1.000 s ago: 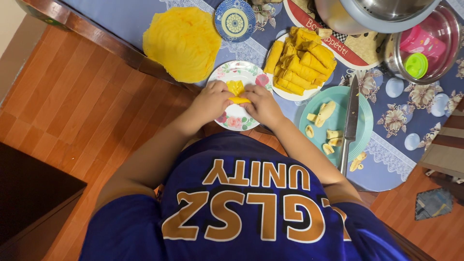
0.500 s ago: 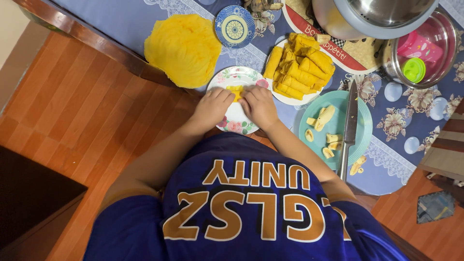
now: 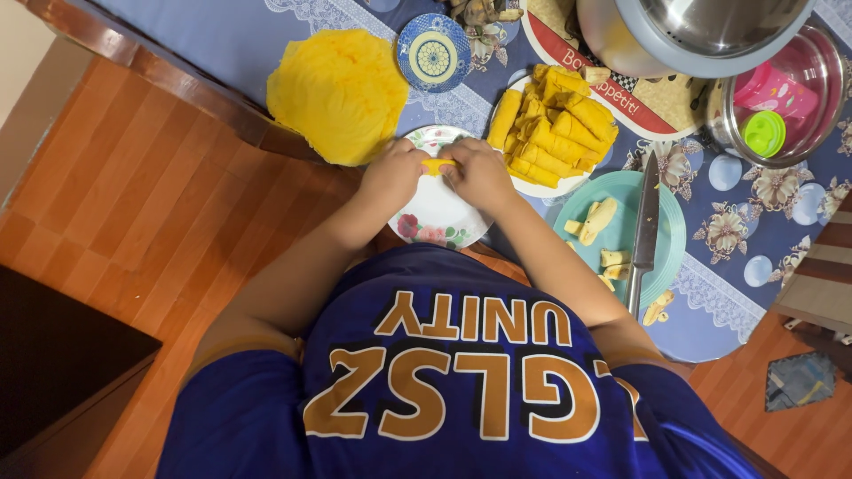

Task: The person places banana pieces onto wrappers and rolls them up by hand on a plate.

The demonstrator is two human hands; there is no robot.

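My left hand and my right hand meet over a white floral plate, both pinching a small yellow roll between their fingertips. Only a short strip of the roll shows between the fingers. Right beside my right hand a white plate holds a pile of finished yellow rolls. A stack of flat yellow wrappers lies just behind my left hand on the blue tablecloth.
A teal plate with banana pieces and a long knife lies to the right. Behind stand a small blue patterned saucer, a metal pot and a steel bowl with pink and green plastic items. The wooden table edge runs diagonally at left.
Both hands have moved toward the plate's far rim, rolling the yellow wrapper tighter; the open fold seen a second ago is now a thin roll between the fingertips.
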